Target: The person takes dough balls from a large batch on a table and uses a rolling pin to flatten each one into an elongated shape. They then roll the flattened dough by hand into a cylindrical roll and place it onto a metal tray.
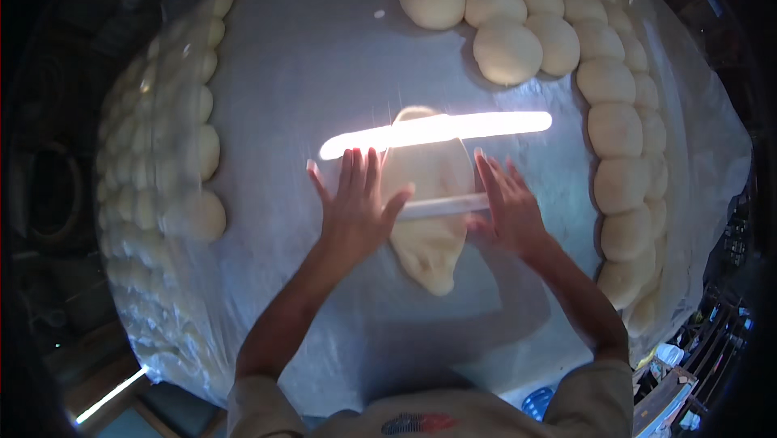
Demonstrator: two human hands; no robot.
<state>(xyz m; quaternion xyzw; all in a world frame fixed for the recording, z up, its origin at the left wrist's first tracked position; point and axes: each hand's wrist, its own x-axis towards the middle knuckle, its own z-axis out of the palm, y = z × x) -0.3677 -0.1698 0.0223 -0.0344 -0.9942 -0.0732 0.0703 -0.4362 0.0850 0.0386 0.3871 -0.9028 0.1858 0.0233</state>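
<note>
A flattened, long piece of dough (429,248) lies on the metal-grey tabletop in front of me, its near end narrowing to a folded tip. Across it rests a pale, slim rolling pin (443,206). My left hand (356,199) lies flat over the pin's left end, fingers stretched and spread. At the other end, my right hand (510,207) rests palm-down on the pin, fingers also extended rather than wrapped round it. Both pin ends are hidden under my hands. A bright streak of reflected light crosses the dough's far part.
Rows of round dough balls (507,51) fill the table's far right and continue down its right side (620,185). More dough balls sit along the left under clear plastic sheeting (174,138). A blue basket-like object (537,402) shows beyond the near edge.
</note>
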